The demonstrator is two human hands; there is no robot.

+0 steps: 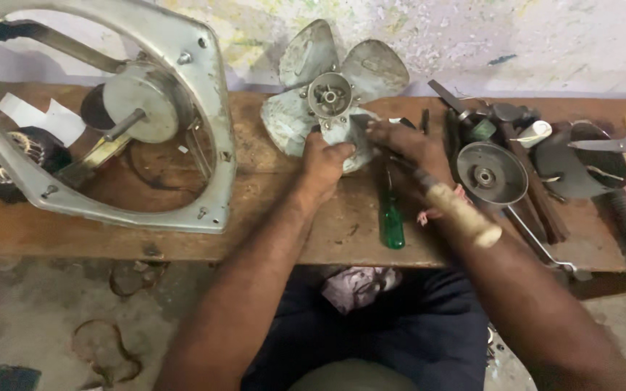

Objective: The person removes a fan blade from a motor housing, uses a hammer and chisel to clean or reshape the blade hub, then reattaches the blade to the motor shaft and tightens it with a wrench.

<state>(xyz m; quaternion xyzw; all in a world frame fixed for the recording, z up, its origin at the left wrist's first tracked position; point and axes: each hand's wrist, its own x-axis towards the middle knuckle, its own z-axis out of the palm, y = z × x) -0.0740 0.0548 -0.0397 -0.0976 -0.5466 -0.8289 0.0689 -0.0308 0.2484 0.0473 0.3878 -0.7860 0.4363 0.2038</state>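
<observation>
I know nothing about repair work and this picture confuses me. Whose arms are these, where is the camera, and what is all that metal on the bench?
The camera sits on the person's head and looks down, so the two arms are their own. There is one picture only. On the wooden bench stands a grey fan blade with a round hub. The left hand grips its lower part. The right hand holds a tool with a pale wooden handle against it. To the left leans a fan frame with its motor. A green screwdriver lies between the arms; a round metal cover and scissors lie to the right.

Both hands, left (324, 159) and right (411, 145), curled in grip.
</observation>
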